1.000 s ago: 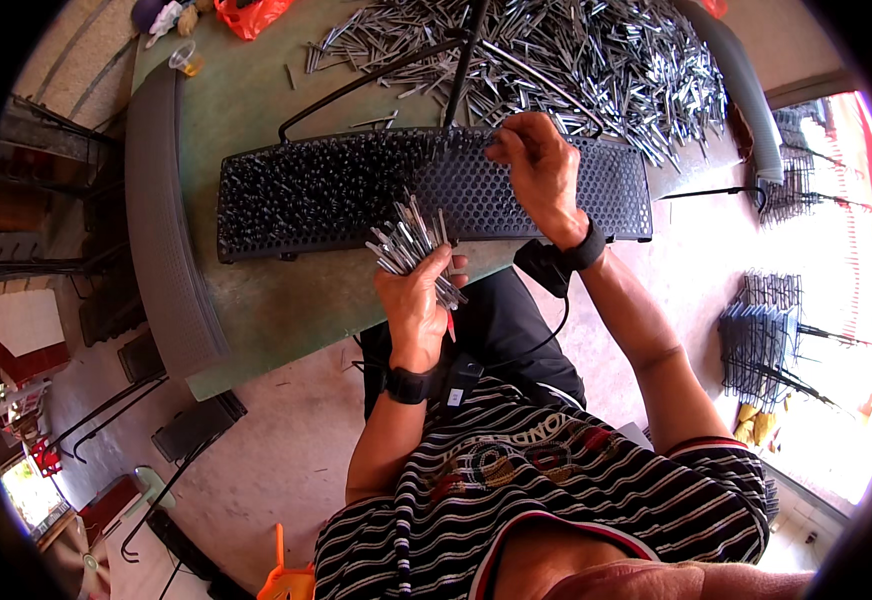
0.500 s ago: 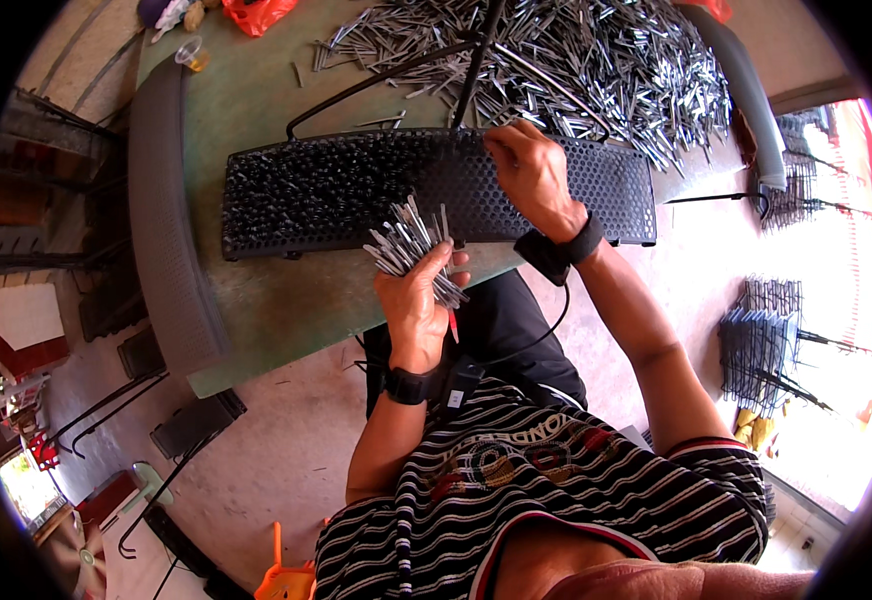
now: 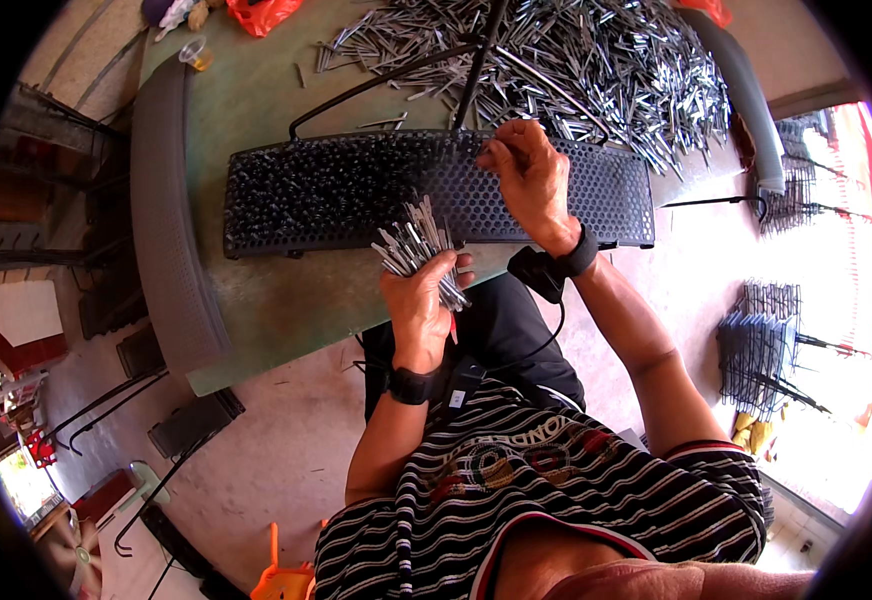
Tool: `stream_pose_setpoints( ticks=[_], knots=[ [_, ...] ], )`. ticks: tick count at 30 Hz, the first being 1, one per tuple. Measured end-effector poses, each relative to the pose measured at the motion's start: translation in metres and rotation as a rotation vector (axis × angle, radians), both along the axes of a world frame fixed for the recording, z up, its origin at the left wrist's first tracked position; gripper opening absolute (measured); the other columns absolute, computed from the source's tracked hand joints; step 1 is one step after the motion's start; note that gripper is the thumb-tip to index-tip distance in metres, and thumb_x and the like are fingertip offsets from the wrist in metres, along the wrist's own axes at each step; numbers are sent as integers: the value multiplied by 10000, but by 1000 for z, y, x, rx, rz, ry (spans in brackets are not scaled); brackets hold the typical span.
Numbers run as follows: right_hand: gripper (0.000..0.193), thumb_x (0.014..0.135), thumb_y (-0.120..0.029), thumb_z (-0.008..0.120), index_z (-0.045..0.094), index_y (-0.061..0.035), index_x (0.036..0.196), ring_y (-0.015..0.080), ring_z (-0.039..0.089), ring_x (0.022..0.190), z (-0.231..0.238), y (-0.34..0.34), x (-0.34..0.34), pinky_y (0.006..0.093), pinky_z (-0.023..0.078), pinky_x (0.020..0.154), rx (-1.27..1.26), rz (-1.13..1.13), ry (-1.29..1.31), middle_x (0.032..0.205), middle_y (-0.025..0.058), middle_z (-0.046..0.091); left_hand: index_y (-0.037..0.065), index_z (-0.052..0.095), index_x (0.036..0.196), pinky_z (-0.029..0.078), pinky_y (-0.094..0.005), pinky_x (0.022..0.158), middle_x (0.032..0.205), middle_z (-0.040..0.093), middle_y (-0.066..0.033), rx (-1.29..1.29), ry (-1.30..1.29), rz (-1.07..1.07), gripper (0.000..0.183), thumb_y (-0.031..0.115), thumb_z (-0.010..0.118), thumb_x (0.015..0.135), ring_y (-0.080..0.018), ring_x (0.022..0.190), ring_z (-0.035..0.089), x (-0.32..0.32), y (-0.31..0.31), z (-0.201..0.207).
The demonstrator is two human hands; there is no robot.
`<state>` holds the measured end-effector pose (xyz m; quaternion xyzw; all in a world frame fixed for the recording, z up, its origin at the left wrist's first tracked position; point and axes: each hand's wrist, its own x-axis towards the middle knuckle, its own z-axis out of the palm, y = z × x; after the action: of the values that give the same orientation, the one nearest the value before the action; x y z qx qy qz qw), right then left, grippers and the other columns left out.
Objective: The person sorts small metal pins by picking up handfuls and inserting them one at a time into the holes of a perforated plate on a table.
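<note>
A bundle of thin metal rods (image 3: 416, 240) is gripped in my left hand (image 3: 418, 305), which is closed round it at the table's near edge. The rods fan upward toward a long, black perforated panel (image 3: 601, 195). My right hand (image 3: 536, 190) is over the panel, right of its middle, with thumb and fingers bent together. Whatever may lie in that pinch is too small to make out. Small pieces densely fill the holes across the panel's left half, while open round holes show in its right part.
A large heap of metal rods (image 3: 596, 70) covers the far right of the green table (image 3: 266, 320). A black bent-rod frame (image 3: 386, 75) rises behind the panel. Grey curved panels (image 3: 171, 220) line the table's left side. A plastic cup (image 3: 196, 54) stands far left.
My right hand has shifted slightly toward me, and its fingers have loosened and turned a little. My left hand and its bundle have moved slightly right.
</note>
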<state>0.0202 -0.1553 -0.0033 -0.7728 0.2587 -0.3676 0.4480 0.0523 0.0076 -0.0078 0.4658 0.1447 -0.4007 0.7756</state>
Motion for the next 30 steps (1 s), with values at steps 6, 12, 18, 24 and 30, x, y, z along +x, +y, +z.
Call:
stream_pose_setpoints(
  ticks=[6, 12, 18, 24, 30],
  knots=[
    [97, 861, 12, 532, 507, 4, 955, 168, 676, 754, -15, -6, 1, 237, 522, 597, -59, 6, 107, 786, 111, 655, -12, 561, 885, 531, -321, 472, 770, 610, -104, -3, 17, 12, 191, -104, 610, 725, -238, 611, 639, 2, 2, -1],
    [80, 861, 1, 531, 511, 8, 938, 194, 675, 735, -15, -8, 3, 256, 509, 575, -103, 28, 148, 766, 127, 643, -4, 563, 887, 530, -322, 472, 777, 613, -106, 2, 40, 23, 192, -91, 619, 725, -237, 609, 638, 2, 2, -3],
    [58, 815, -30, 576, 562, -10, 867, 313, 606, 650, -7, -10, 2, 350, 462, 536, -537, 67, 262, 745, 135, 587, -2, 567, 887, 529, -319, 473, 784, 618, -109, 19, 50, 38, 188, -79, 627, 726, -235, 615, 638, 3, 3, -4],
    [93, 796, -112, 623, 618, -19, 803, 297, 594, 586, -9, -14, 4, 349, 452, 513, -473, 62, 358, 702, 136, 602, -15, 582, 874, 529, -321, 472, 781, 622, -113, 13, 49, 28, 177, -94, 629, 723, -234, 619, 640, 3, 1, 2],
    [136, 799, -109, 642, 636, 27, 797, 88, 592, 505, 4, 12, -15, 220, 457, 465, 275, 558, 420, 625, 57, 634, -24, 585, 877, 537, -331, 480, 810, 628, -120, 5, 56, 19, 181, -97, 639, 719, -244, 630, 647, 3, -1, -4]
  ],
)
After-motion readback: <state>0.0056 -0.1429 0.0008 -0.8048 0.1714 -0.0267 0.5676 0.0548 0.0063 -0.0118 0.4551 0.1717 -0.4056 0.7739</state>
